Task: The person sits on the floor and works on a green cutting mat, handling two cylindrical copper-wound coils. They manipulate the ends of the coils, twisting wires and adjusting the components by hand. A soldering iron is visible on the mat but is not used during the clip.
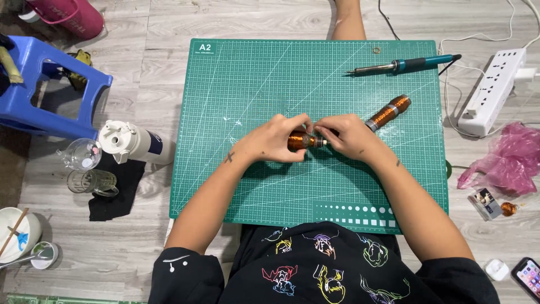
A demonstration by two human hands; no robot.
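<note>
So, just the head cam looking straight down here. Both hands meet in the middle of the green cutting mat (pixel 225 112), which lies on the wooden floor (pixel 140 236). The left hand (pixel 274 141) has its grip clenched around a small copper wire coil (pixel 298 141), and the right hand (pixel 346 137) pinches the pale end of that same coil with its fingertips, so both grips are grasping the one thing.

My guess is the coil handles as small, light and stiff overall, but the thin winding probably scratches or unravels easily, so taking it by the wound body and the bare end looks sensible. It's shiny orange-brown, cylinder shaped, with a whitish tip poking out to the right.

A second, longer copper coil (pixel 391 111) with grey bands lies just beside the right hand. Further up sits a teal soldering iron (pixel 405 65), and a white power strip (pixel 492 90) is off the mat's right edge.
</note>
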